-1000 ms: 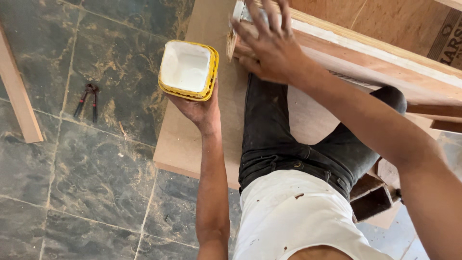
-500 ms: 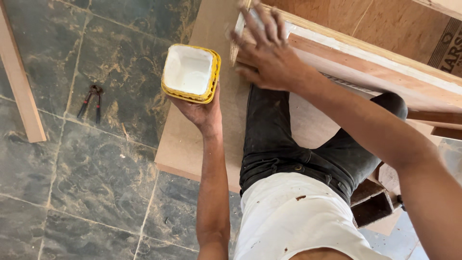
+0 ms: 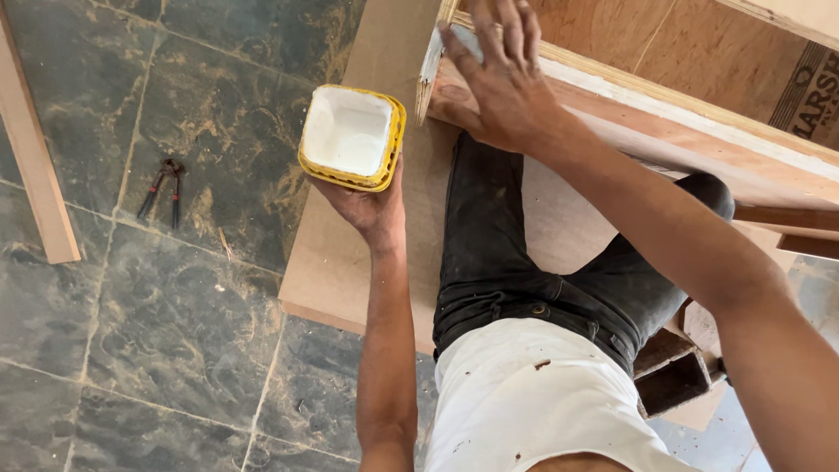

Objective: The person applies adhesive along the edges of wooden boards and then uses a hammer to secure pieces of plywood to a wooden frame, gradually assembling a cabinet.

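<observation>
- Yellow plastic with a white inside: that is the square tub (image 3: 352, 135) my left hand (image 3: 367, 205) holds up from below, fingers cupped under its base and thumb against its near side, so the hand is closed around it.
- The tub's open mouth faces up toward me and its inside is coated white; I cannot tell how full it is.
- My left forearm (image 3: 386, 350) runs straight down from that hand toward my body, over the edge of a brown board (image 3: 350, 262) that lies flat on the floor.
- My right hand (image 3: 502, 83) rests with spread fingers on the end of a long plank (image 3: 699, 140), palm down, fingertips over its top edge; it presses on the wood and grips nothing.
- The plank's upper edge carries a white streak (image 3: 612, 87), and its cut end sits just beside the tub, not touching it.
- Behind the plank stands a sheet of plywood (image 3: 664, 44), reddish brown.
- Under both arms are my dark trousers (image 3: 498, 253) and white shirt (image 3: 524, 402), with one knee bent beneath the plank.
- Farther left, on the dark green stone floor (image 3: 175, 306), lies a pair of pincers (image 3: 162, 185), well apart from the tub.
- At the far left edge a narrow wooden strip (image 3: 31, 157) lies on the floor.
</observation>
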